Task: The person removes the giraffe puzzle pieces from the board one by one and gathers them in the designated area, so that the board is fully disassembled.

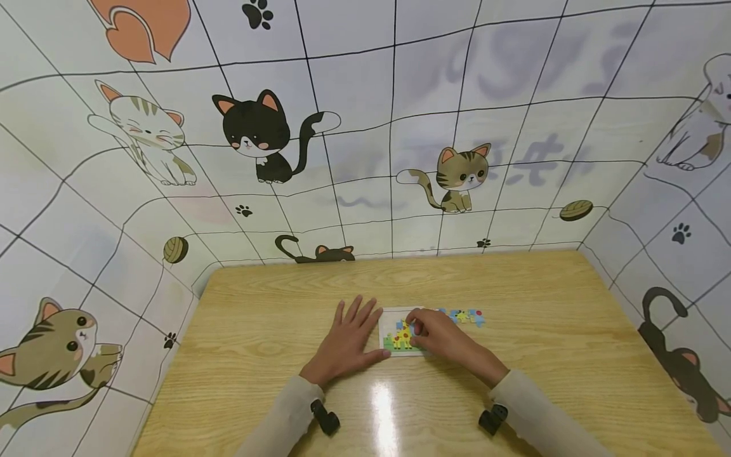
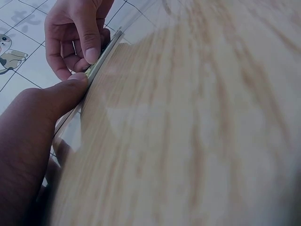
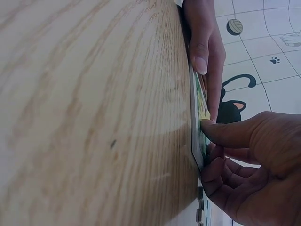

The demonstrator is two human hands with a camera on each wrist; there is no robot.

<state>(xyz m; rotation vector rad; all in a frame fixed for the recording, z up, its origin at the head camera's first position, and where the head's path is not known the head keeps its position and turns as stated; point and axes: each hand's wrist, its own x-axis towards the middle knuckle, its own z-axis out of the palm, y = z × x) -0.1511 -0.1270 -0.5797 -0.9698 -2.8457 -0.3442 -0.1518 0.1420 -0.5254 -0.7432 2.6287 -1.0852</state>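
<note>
A small jigsaw puzzle board [image 1: 391,316] with a pale frame lies on the table, partly filled with a giraffe picture [image 1: 402,337]. My left hand [image 1: 349,339] rests flat at its left side, fingers spread, with the thumb on the lower left edge. Over the board's right half, my right hand [image 1: 442,335] bends its fingers and pinches a puzzle piece, mostly hidden by the fingertips. In the right wrist view, the right thumb [image 3: 230,134] comes down close on the green part of the picture. The left thumb [image 2: 70,94] presses the frame in the left wrist view.
Several loose puzzle pieces [image 1: 461,316], blue with yellow and red, lie in a row right of the board, behind the right hand. The wooden table [image 1: 274,292] meets white walls [image 1: 365,152] printed with cats. Each sleeve carries a small black wrist camera [image 1: 325,417].
</note>
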